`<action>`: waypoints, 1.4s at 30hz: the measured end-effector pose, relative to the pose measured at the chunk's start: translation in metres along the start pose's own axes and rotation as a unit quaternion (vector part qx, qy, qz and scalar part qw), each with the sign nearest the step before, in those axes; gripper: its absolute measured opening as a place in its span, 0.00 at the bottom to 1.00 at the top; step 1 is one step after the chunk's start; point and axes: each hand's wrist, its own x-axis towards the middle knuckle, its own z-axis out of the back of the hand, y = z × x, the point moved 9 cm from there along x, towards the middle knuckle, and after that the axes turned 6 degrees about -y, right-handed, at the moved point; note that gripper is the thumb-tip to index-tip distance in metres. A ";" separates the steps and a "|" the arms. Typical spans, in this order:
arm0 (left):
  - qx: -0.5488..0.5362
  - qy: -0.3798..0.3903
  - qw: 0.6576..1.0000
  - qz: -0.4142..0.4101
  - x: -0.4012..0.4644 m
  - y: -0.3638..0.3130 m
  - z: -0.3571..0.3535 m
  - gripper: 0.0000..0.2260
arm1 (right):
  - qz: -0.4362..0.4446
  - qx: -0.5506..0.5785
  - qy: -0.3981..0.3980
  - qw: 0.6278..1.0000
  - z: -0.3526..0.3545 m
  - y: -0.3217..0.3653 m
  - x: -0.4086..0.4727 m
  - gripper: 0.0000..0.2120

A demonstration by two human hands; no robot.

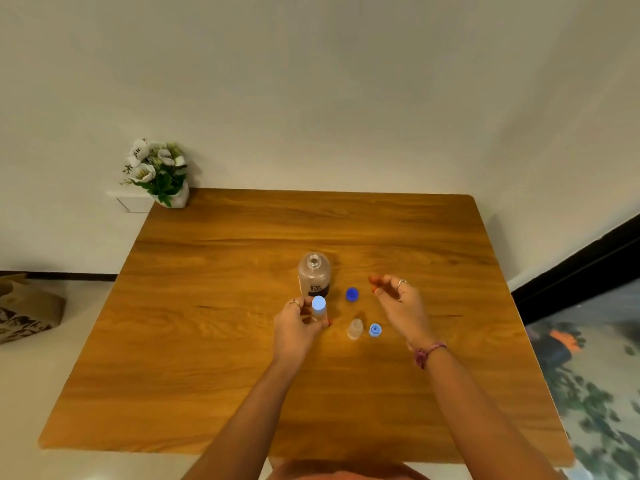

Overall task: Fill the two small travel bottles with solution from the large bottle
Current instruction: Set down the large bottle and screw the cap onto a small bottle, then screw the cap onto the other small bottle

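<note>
Head view shows your left hand [300, 322] gripping a capped travel bottle [318, 308], upright on the wooden table [214, 306], fingers and thumb curled round its body. Your right hand [398, 299] hovers loosely open above the table, holding nothing. The large bottle [314, 275] stands upright and uncapped just beyond the capped one, nearly touching it, so its long axis is vertical and its mouth faces up. It lies to the far left of your right hand and directly past your left, which is the nearer but is occupied. The dark blue cap [352, 294] lies between the large bottle and your right hand. The open travel bottle [355, 329] stands nearer you, its light blue cap [375, 330] just beside it on the right; whether it holds liquid is probably too faint to tell.
</note>
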 end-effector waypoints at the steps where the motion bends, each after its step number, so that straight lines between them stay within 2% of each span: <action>1: 0.016 0.005 1.000 0.009 -0.001 0.009 -0.005 0.19 | -0.006 -0.019 0.004 1.000 -0.001 -0.010 -0.002 0.11; 6: 0.061 0.010 0.997 0.043 -0.002 0.035 -0.020 0.20 | -0.024 -0.129 0.039 0.991 -0.006 -0.053 -0.009 0.17; 9: 0.056 0.015 0.996 0.062 -0.002 0.043 -0.029 0.21 | -0.014 -0.219 0.075 0.973 -0.014 -0.070 -0.014 0.21; 13: 0.054 0.010 0.996 0.064 0.000 0.049 -0.036 0.21 | 0.006 -0.282 0.091 0.955 -0.020 -0.088 -0.016 0.26; 16: 0.066 0.013 0.996 0.062 0.000 0.051 -0.039 0.24 | 0.021 -0.307 0.086 0.948 -0.020 -0.092 -0.013 0.25; 20: 0.088 -0.034 0.993 0.076 -0.013 0.056 -0.031 0.37 | 0.037 -0.317 0.083 0.944 -0.019 -0.092 -0.009 0.21; 22: 0.141 -0.014 0.987 0.075 -0.035 0.061 -0.035 0.35 | 0.037 -0.308 0.076 0.948 -0.017 -0.093 -0.006 0.18; 23: 0.154 -0.005 0.986 0.060 -0.048 0.063 -0.038 0.33 | 0.034 -0.302 0.076 0.950 -0.015 -0.093 -0.004 0.18; 27: 0.148 0.014 0.982 -0.116 -0.095 0.046 -0.053 0.18 | 0.022 -0.277 0.084 0.957 -0.011 -0.094 -0.001 0.17; 29: 0.154 0.040 0.977 -0.143 -0.100 0.042 -0.070 0.19 | 0.024 -0.271 0.092 0.958 -0.010 -0.093 0.000 0.16; 31: 0.137 0.032 0.983 -0.118 -0.094 0.031 -0.077 0.25 | 0.024 -0.264 0.096 0.959 -0.008 -0.091 0.000 0.17; 33: 0.082 0.052 0.994 -0.052 -0.085 0.025 -0.086 0.29 | 0.026 -0.256 0.097 0.961 -0.006 -0.088 0.000 0.17; 35: 0.061 0.031 0.997 -0.039 -0.076 0.015 -0.092 0.31 | 0.027 -0.250 0.097 0.963 -0.003 -0.086 0.001 0.17; 39: 0.001 0.005 1.000 0.006 -0.060 0.012 -0.103 0.32 | 0.030 -0.247 0.108 0.962 0.004 -0.084 0.002 0.18; 42: -0.019 -0.018 0.999 0.030 -0.049 0.013 -0.106 0.29 | 0.002 -0.194 0.112 0.975 0.011 -0.085 0.001 0.22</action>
